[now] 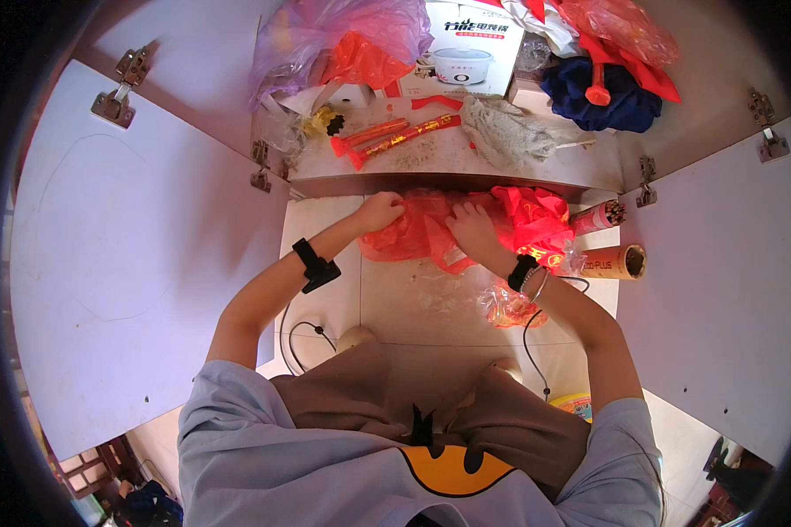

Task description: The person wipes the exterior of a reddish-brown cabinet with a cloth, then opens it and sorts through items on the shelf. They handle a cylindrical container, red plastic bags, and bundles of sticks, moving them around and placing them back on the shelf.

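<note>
A thin red plastic bag lies crumpled on the floor tiles in front of the cabinet. My left hand grips its far left part, fingers curled into the film. On the bag's right side rests my right hand, its fingers bent over the plastic; whether they pinch it is hard to make out. Just right of that hand lies a brighter red bag with yellow print. Beyond it are a bundle of sticks in a pink wrapper and a brown cardboard tube.
Open cabinet doors flank me. On the cabinet shelf sit red candle-like sticks, a grey rag, a white cooker box, a purple plastic bag and dark blue cloth. Clear wrapping lies near my right wrist.
</note>
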The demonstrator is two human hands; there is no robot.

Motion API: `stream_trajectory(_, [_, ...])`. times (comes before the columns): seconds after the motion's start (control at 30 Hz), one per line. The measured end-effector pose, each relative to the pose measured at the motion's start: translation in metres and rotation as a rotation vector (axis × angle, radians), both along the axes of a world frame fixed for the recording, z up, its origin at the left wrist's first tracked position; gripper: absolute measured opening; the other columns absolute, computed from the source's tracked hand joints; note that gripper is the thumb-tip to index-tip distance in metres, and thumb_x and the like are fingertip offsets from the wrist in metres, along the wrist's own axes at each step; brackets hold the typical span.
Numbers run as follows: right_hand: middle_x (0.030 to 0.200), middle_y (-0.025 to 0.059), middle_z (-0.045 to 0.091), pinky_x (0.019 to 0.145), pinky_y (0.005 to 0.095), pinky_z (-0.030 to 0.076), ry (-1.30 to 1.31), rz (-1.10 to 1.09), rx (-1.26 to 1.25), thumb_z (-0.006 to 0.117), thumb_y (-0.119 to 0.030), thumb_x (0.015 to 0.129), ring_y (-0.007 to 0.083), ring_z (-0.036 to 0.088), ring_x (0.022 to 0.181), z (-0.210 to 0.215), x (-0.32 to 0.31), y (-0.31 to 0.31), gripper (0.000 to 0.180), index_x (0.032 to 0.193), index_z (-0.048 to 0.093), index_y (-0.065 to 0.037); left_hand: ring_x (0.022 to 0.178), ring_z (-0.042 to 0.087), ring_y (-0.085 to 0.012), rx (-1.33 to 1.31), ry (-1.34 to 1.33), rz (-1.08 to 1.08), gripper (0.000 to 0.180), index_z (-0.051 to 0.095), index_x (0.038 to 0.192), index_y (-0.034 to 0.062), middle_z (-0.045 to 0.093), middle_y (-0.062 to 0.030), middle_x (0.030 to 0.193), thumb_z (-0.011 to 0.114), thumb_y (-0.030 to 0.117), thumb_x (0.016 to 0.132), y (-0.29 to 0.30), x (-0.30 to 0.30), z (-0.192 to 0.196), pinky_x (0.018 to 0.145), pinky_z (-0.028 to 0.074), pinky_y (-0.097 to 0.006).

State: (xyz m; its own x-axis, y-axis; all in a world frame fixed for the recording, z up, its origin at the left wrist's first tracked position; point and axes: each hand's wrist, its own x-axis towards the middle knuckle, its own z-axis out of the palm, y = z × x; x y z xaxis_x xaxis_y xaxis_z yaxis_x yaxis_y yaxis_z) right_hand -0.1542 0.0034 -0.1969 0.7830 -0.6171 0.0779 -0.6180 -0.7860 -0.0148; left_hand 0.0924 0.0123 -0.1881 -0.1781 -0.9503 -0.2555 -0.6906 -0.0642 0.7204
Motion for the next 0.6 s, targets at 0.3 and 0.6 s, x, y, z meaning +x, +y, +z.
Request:
stream_trajectory(0.3, [0.092,0.0104,0.054,0.075,0.0404,0.048,-0.092,-0.040,0.106,0.055,-0.011,0.073,0.0286,0.053,0.094,-0.005,-0.006,-0.005,0.014,0.086,0.060,-0.008,0.100,0.056,-0.0345,-0.046,-0.173,-0.098,0.041,0.056,0.109,-0.0005,0.059,-0.0227,0.105,0.058,0.028,0.080,0.018,-0.010,0.016,0.087,0.044,-0.039])
stream_trajectory(0.6, [0.099,0.0137,0.057,0.078,0.0414,0.049,-0.150,-0.137,0.357,0.062,-0.006,0.065,0.0320,0.055,0.097,-0.004,-0.010,-0.013,0.032,0.097,0.059,-0.007,0.117,0.044,-0.0387,-0.060,-0.405,-0.347,0.071,0.043,0.126,0.0015,0.044,-0.0248,0.125,0.065,0.045,0.074,0.036,-0.028,0.030,0.096,0.039,-0.041])
